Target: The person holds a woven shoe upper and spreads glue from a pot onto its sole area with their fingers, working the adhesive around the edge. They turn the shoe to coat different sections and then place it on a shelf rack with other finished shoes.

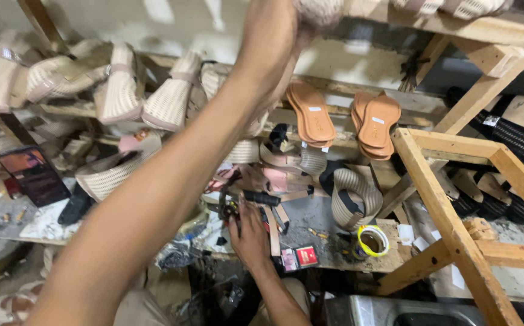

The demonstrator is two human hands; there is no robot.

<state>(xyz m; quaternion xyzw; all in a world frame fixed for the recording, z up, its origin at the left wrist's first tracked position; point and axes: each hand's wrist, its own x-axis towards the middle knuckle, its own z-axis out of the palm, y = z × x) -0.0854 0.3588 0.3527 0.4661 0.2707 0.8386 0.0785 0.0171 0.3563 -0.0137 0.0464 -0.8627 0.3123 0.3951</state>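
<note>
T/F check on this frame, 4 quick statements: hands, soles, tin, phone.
1. The left hand is raised to the top shelf. True.
2. The right hand rests on the wooden frame. False: it is down on the workbench among small tools.
3. Tan soles lean on a shelf behind the bench. True.
4. The yellow-rimmed tin sits beside the dark phone. False: tin is at the bench's right, phone far left.

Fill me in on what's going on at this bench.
A person works at a cluttered wooden workbench strewn with shoe parts. The left hand reaches up to a pale woven upper at the top shelf. The right hand rests on the bench by a dark tool. Tan soles lean behind.
</note>
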